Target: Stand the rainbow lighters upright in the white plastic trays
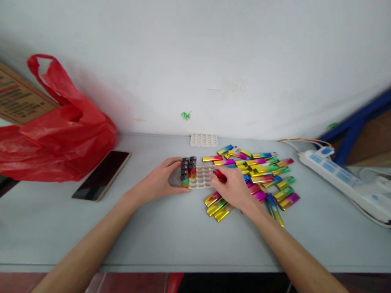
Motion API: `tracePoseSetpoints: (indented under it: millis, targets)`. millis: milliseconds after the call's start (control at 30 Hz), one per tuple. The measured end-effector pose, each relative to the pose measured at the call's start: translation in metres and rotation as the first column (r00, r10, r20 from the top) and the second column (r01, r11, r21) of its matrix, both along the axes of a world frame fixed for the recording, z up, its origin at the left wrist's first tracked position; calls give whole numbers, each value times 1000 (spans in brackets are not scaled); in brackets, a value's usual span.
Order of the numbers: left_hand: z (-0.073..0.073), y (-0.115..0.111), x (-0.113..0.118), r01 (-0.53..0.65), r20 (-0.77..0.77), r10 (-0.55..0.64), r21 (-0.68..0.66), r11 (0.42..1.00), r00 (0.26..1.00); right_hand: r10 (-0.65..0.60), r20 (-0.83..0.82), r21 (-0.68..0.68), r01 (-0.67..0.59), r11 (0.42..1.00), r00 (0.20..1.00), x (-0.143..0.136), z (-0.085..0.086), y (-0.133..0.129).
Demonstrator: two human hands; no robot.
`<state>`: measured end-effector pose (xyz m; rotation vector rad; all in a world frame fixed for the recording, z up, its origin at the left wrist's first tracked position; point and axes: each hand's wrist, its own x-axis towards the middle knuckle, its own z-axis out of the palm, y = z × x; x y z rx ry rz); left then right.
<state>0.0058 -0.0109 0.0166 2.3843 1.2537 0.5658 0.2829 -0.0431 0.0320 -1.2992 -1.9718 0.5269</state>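
Grey worktop (pixel 152 236); shiny multicolour metallic lighters (pixel 261 168) scattered right. White plastic grid tray (pixel 200 187) centre, partly filled, upright black-topped lighters (pixel 185 173) at left end. Left hand (pixel 155 180) half-open around that end; right hand (pixel 234 186) pinches red black-topped lighter (pixel 219 176) at tray's right side. Looks like mid-loading; seating it calls for lining up with a cell.

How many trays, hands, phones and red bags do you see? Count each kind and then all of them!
Back tray and front tray: 2
Left hand and right hand: 2
Phone: 1
Red bag: 1
Total: 6
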Motion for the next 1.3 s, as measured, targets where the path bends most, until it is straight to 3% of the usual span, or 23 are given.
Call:
tracePoseSetpoints:
  millis: [167,400,633,733,867,1033,1300]
  targets:
    - [1,1,-1,-5,-15,5,-5,1000,1000,9,-4,-11,-9,1000,1000,3,-3,3]
    - [3,0,0,9,-24,-9,1,1000,1000,135,-33,97,-131,987,990,7,0,1]
    - [-1,1,0,1,17,-1,-18,1000,1000,109,-26,-25,-109,994,994,4,4,-2]
    - [-3,0,-1,9,32,-9,-15,1000,999,166,-34,-47,-167,985,986,0,0,-2]
    - [-2,-2,-1,32,41,-32,-4,999,999,242,62,-9,-242,970,968,-9,-7,-2]
    - [-5,0,-1,40,52,-42,25,999,998,121,273,119,-158,980,955,-19,-6,1]
    - [-5,1,-3,23,10,-23,16,1000,1000,203,358,109,-257,960,911,-15,-4,6]
